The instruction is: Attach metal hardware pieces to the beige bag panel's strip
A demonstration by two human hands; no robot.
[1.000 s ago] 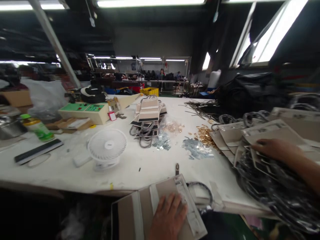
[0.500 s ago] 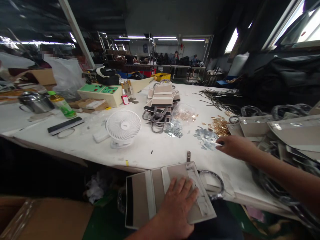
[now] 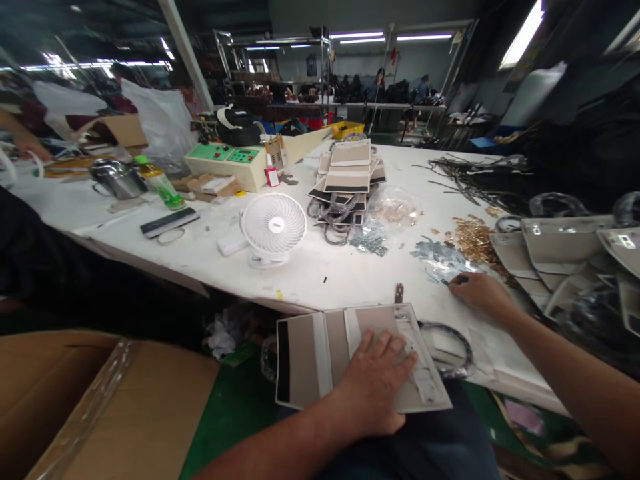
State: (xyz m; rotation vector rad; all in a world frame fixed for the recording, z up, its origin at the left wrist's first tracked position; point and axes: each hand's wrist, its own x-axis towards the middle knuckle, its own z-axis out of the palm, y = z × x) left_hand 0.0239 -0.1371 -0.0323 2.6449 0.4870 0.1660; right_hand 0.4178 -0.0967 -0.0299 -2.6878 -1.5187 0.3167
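My left hand [image 3: 377, 380] lies flat with its fingers spread on a beige bag panel [image 3: 300, 367]. The panel has a black strip at its left end, pale bands across it and clear film at the right, and it rests over my lap at the table's front edge. A dark handle in plastic wrap [image 3: 467, 340] loops out from its right side. My right hand [image 3: 477, 293] is closed in a pinch at the near edge of a heap of thin silver metal pieces [image 3: 435, 257]. One small metal piece [image 3: 445, 282] shows at its fingertips.
Gold metal pieces [image 3: 473, 237] lie behind the silver heap. More bag panels are stacked at the right [image 3: 555, 247] and back [image 3: 347, 177]. A white fan [image 3: 273, 227] stands left of centre. A cardboard box [image 3: 150, 400] is at lower left; a small metal part [image 3: 399, 293] lies beyond the panel.
The view has turned left and tilted down, so everything sits differently in the picture. My left hand stays on the panel, and my right hand remains at the silver heap.
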